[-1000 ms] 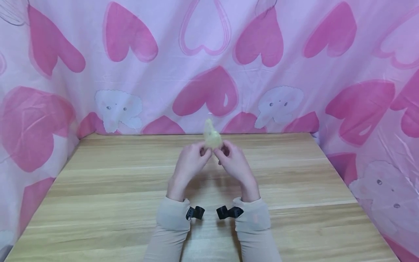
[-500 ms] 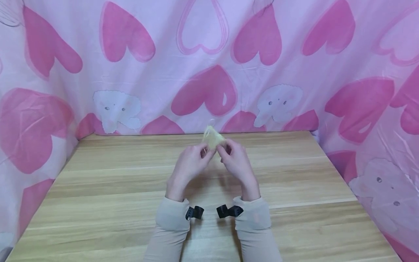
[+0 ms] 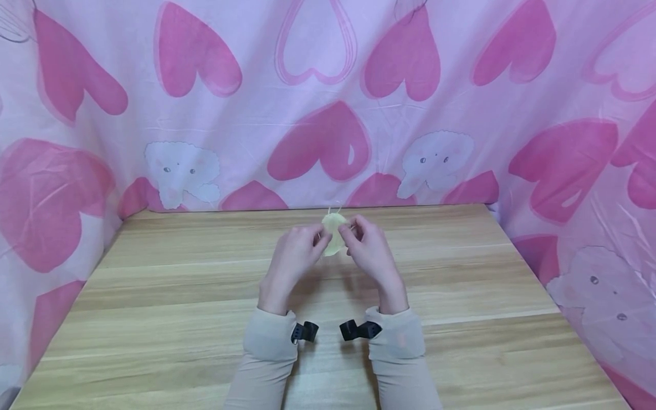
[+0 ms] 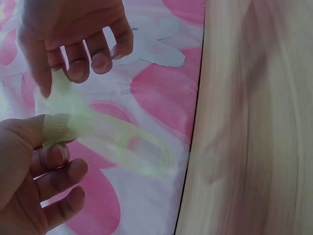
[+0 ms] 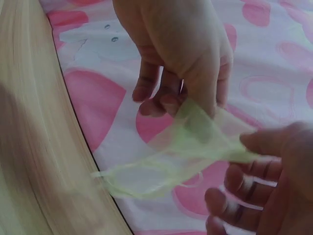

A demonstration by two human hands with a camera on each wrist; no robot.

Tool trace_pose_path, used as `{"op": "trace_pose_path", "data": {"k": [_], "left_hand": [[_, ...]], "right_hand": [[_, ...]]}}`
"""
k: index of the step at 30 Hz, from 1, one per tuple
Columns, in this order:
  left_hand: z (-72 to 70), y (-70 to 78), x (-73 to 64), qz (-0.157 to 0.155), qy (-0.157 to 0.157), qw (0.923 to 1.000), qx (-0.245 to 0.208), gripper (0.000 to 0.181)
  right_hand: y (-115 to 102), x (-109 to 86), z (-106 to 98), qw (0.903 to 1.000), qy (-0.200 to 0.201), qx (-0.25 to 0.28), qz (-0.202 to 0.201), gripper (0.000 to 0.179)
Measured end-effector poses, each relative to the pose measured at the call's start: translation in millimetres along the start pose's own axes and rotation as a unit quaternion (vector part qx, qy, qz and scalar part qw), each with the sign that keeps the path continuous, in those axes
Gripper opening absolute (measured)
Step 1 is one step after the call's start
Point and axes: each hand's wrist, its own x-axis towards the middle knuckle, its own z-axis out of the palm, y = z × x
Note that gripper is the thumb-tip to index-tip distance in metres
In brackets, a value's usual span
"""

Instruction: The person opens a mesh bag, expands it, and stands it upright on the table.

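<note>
A small sheer yellow-green drawstring pouch (image 3: 334,221) is held up between the two hands, above the far part of the table. My left hand (image 3: 295,253) pinches one side of it between thumb and fingers; my right hand (image 3: 371,253) pinches the other side. In the left wrist view the pouch (image 4: 115,132) looks thin, see-through and blurred, stretching away from the fingertips. Thin pale cords (image 5: 97,174) stick out from the pouch in the right wrist view. Whether anything is inside cannot be told.
A wood-grain table (image 3: 179,319) spreads under both arms. Behind and at the sides hangs a pink curtain (image 3: 318,136) printed with hearts and white animal figures. Small black cameras (image 3: 304,332) are worn at the beige sleeve cuffs.
The pouch stood up above the fingertips before; now it sits lower, spread between the hands, with its lower part showing beneath the fingers. Both hands stay nearly in place, fingers slightly farther apart.
</note>
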Motion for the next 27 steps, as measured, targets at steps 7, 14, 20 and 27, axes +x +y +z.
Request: {"op": "trace_pose_path", "data": {"k": [7,14,20,27], "left_hand": [[0.9,-1.9,-0.9,-0.004,-0.014,0.9998,0.012,0.022],[1.5,-1.7,-0.1,-0.004,0.009,0.9999,0.000,0.022],[0.6,-1.0,0.0,0.016,0.031,0.9994,0.005,0.014],[1.2,-2.8,-0.7,0.026,0.034,0.9990,0.013,0.011]], "right_hand": [[2.0,-0.3,0.4,0.9996,-0.005,0.003,0.029,0.016],[1.7,0.4,1.0,0.9996,-0.017,-0.024,-0.007,0.015],[1.8,-0.2,1.3,0.9991,-0.026,-0.032,0.008,0.014],[1.8,-0.3,4.0,0.9976,-0.039,-0.047,0.031,0.011]]}}
